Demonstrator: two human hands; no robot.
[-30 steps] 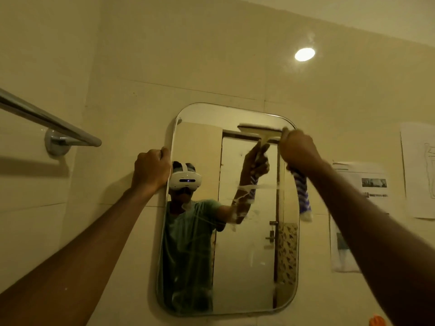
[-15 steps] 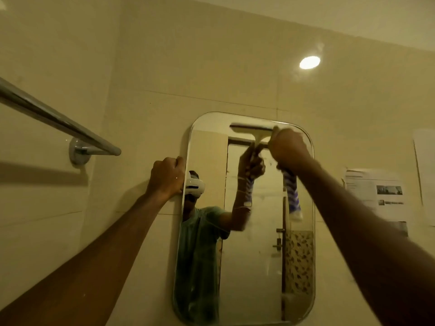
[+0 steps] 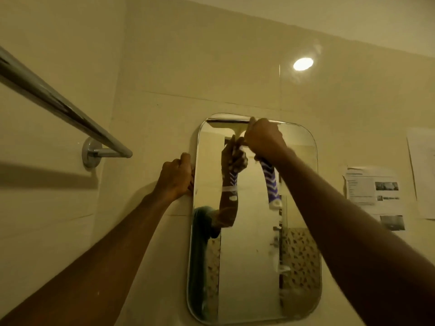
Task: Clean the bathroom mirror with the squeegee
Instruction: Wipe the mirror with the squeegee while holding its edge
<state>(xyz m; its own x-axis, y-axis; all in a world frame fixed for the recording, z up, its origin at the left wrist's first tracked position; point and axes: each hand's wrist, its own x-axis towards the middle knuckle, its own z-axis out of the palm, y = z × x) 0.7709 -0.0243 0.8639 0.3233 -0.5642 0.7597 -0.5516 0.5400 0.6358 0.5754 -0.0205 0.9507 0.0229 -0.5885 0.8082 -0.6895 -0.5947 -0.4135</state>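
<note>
A tall rounded mirror (image 3: 254, 267) hangs on the beige tiled wall. My right hand (image 3: 264, 137) grips the squeegee (image 3: 229, 124) by its purple and white patterned handle (image 3: 270, 184). The pale blade lies flat against the glass at the mirror's top left edge. My left hand (image 3: 175, 176) is closed on the mirror's left rim at upper height. The glass reflects my arm and the handle. A few white suds cling low on the right of the glass.
A chrome towel bar (image 3: 58, 102) juts from the left wall at head height, its mount (image 3: 90, 152) close to my left hand. Printed paper sheets (image 3: 374, 191) are stuck to the wall right of the mirror. A round light glare (image 3: 303, 64) shows on the tiles above.
The squeegee blade has moved up and left to the mirror's top edge. The view has tilted upward and to the left. My left hand stays on the mirror's rim.
</note>
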